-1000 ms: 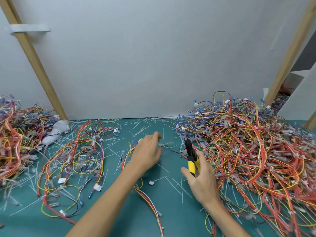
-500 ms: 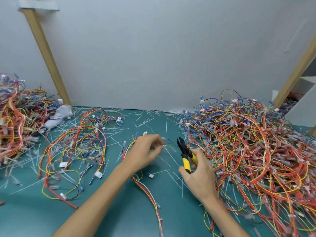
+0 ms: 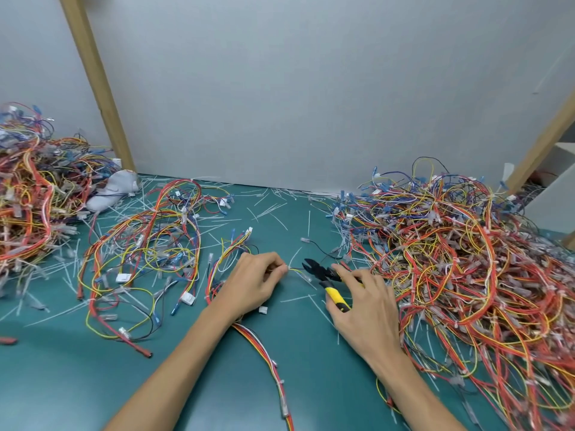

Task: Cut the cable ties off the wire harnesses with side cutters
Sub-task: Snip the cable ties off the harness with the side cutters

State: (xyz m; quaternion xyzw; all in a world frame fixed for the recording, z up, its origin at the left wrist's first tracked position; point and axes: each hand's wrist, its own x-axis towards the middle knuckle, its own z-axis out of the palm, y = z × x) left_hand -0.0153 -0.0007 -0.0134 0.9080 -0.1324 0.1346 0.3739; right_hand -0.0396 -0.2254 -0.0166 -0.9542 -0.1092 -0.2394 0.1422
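**Head view: cutters lined up at the pinched wire, tie not cut**

- Left hand [image 3: 252, 281]: fingers curled, thumb and fingertips pinching a thin wire branch [image 3: 298, 273] at mid-table. The hand lies over the harness [image 3: 264, 346] the branch seems to belong to. That harness runs from white connectors beyond the knuckles, under the palm, then towards the near edge.
- Cable tie [image 3: 294, 258]: a thin white tail sticks up and to the right from the pinch point. Can't tell whether it is looped round the branch.
- Right hand [image 3: 367, 306]: wrapped round the yellow handles of the side cutters [image 3: 325, 271], thumb on the near handle, index finger along the far one.
- The black cutter head points left at the branch and stops just short of the left fingertips. The jaws look slightly parted with nothing between them.
- Big pile [image 3: 466, 275] of red, orange, yellow and blue harnesses is right of the right hand, against its outer edge.
- Loose harnesses [image 3: 140, 253] lie spread left of the left hand, and a second heap [image 3: 28, 197] sits at the far left.
- White offcuts [image 3: 267, 209] are scattered over the green mat [image 3: 62, 384].
- A pale cloth item [image 3: 112, 191] lies at the foot of the left wooden post [image 3: 96, 82], with a grey wall board [image 3: 311, 88] behind.
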